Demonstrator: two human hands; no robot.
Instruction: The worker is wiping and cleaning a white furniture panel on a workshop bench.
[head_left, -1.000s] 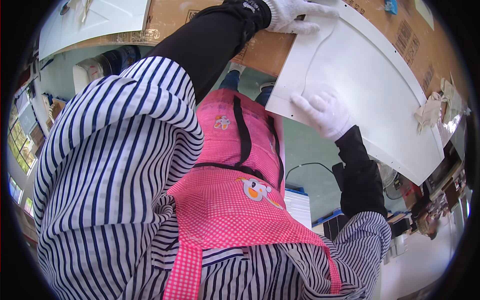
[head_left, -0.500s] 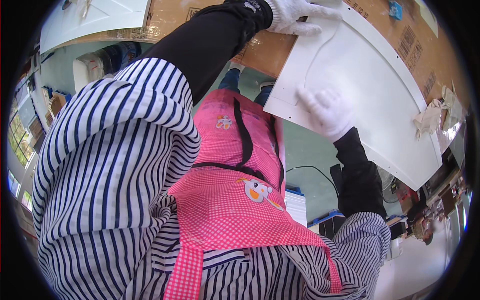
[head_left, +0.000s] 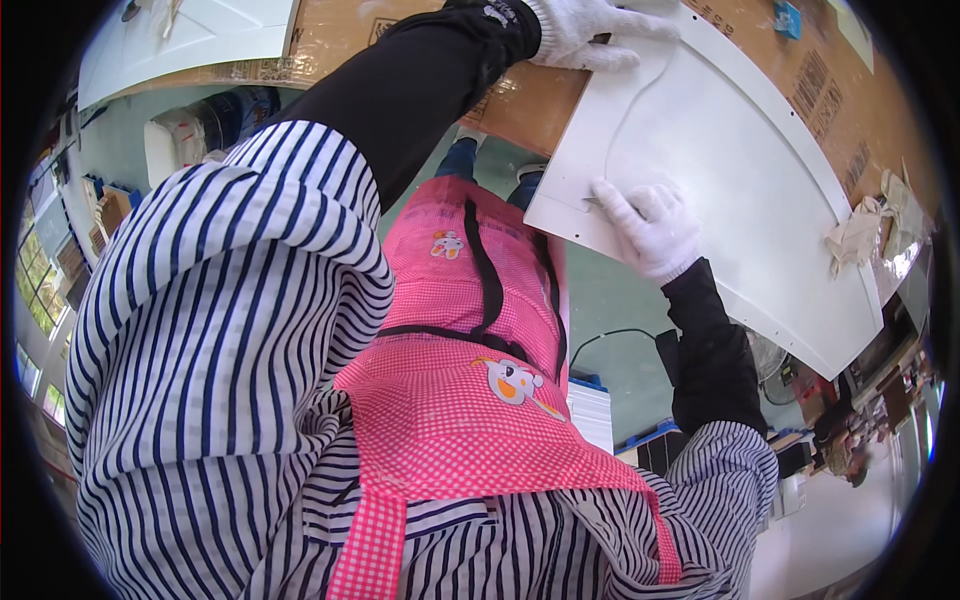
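A large white panel (head_left: 765, 190) with small dark holes along its edges lies on brown cardboard. My left hand (head_left: 590, 30), in a white knit glove, rests on the panel's far left corner with its fingers stretched out and spread. Close to the panel's near left corner, my right hand (head_left: 655, 230), also gloved in white, has its fingers curled and the index finger pointing left along the surface. A small thin grey tip shows by that index finger; what it belongs to is hidden. Between the hands, a thin curved grey line runs over the panel.
Brown printed cardboard (head_left: 540, 105) lies under the panel, with a small blue block (head_left: 788, 20) on it. Crumpled beige scraps (head_left: 858, 235) lie at the panel's right edge. Another white panel (head_left: 190, 45) is at far left. A dark cable (head_left: 615, 332) crosses the green floor.
My right hand was blurred by motion and now appears sharp, in nearly the same place at the panel's near edge. The left hand stays on the far corner.
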